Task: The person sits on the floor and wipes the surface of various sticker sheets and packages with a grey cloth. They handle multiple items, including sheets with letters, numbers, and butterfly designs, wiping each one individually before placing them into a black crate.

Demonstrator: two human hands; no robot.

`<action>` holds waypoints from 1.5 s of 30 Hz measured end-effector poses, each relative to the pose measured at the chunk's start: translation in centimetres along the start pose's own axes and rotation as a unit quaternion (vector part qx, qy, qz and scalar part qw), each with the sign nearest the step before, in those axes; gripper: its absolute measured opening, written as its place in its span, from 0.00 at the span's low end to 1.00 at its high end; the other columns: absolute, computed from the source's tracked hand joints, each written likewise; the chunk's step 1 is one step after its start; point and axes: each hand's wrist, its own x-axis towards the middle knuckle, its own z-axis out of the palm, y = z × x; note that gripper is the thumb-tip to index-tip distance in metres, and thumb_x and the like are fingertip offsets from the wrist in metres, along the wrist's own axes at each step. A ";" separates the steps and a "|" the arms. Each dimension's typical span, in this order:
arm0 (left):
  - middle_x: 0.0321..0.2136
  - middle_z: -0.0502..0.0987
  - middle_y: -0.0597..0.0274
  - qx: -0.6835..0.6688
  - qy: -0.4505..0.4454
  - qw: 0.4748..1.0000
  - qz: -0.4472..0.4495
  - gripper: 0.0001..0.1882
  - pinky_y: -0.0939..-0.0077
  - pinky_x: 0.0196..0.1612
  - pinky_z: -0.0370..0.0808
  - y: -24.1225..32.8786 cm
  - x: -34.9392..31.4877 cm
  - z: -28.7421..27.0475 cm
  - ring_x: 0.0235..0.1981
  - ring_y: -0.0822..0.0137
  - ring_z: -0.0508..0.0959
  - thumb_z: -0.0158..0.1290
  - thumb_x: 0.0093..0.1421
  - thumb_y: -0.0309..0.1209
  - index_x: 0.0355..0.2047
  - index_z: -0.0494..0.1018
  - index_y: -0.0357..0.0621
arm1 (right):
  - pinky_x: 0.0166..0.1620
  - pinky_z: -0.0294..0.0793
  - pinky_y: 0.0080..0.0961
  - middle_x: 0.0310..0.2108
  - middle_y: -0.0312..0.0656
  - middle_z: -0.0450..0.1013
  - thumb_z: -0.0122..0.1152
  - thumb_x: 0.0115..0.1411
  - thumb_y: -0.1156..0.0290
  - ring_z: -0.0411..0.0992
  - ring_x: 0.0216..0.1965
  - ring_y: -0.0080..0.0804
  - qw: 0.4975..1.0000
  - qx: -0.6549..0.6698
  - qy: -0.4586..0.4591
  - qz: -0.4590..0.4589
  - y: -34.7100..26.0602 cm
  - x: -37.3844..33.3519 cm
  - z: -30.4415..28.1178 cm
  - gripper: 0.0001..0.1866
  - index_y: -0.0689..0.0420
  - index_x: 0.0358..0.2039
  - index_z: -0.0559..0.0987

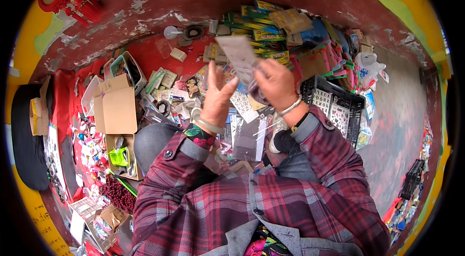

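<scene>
My right hand (pixel 280 85) is closed on the lower end of a flat, pale, narrow packet (pixel 236 52), which is raised and tilted up to the left. Motion blurs the packet, and its contents cannot be made out. Just left of it, my left hand (pixel 217 101) is held up with thumb and fingers apart, holding nothing. Below the hands, between my knees, lies a clear plastic sleeve (pixel 248 142) with dark and pale parts. White sheets with black letters (pixel 242 106) show beneath the packet.
An open cardboard box (pixel 114 110) stands at the left, near white and green baskets (pixel 133 69). On the right is a black plastic crate (pixel 356 110) holding lettered sheets. Yellow-green boxes (pixel 266 33) are heaped against the far wall. Small goods litter the red ground cover.
</scene>
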 end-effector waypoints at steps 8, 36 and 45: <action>0.47 0.72 0.51 -0.332 -0.044 0.936 -0.112 0.19 0.60 0.56 0.63 -0.5 1.5 -2.5 0.49 0.57 0.71 0.39 0.65 0.36 0.49 0.65 0.35 | 0.36 0.73 0.27 0.35 0.41 0.73 0.56 0.50 0.71 0.71 0.35 0.36 0.983 -0.020 -0.040 -0.180 -4.3 -2.1 1.9 0.10 0.59 0.33 0.77; 0.51 0.68 0.57 0.365 -0.423 0.814 0.156 0.27 0.73 0.53 0.66 -6.8 1.0 -7.3 0.52 0.64 0.68 0.48 0.52 0.16 0.54 0.61 0.37 | 0.61 0.55 0.36 0.57 0.46 0.63 0.46 0.63 0.63 0.59 0.60 0.41 0.943 0.152 -0.168 -0.243 -2.5 0.1 1.0 0.22 0.58 0.55 0.68; 0.45 0.70 0.60 0.208 -0.378 0.896 -0.106 0.24 0.76 0.53 0.64 -1.2 0.1 -3.6 0.50 0.67 0.68 0.45 0.51 0.19 0.51 0.66 0.40 | 0.56 0.62 0.36 0.42 0.45 0.73 0.49 0.58 0.66 0.68 0.49 0.40 0.966 0.146 -0.027 -0.213 -1.6 0.1 1.9 0.14 0.59 0.41 0.76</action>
